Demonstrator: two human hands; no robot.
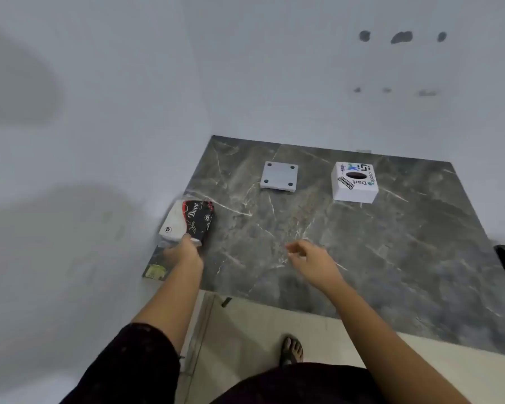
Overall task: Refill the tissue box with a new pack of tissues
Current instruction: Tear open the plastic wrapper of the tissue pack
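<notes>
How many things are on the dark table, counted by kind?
Tissue packs: 1, the Dove tissue pack, held by the left hand
Tissue boxes: 1, the white tissue box
Grey square plates: 1, the grey plate
Total: 3 things on the table. The right hand holds nothing.

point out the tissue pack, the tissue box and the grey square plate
tissue pack (pixel 190 221): head view, on its black printed wrapper
tissue box (pixel 354 182): head view, on its top face
grey square plate (pixel 279 175): head view, at its centre
</notes>
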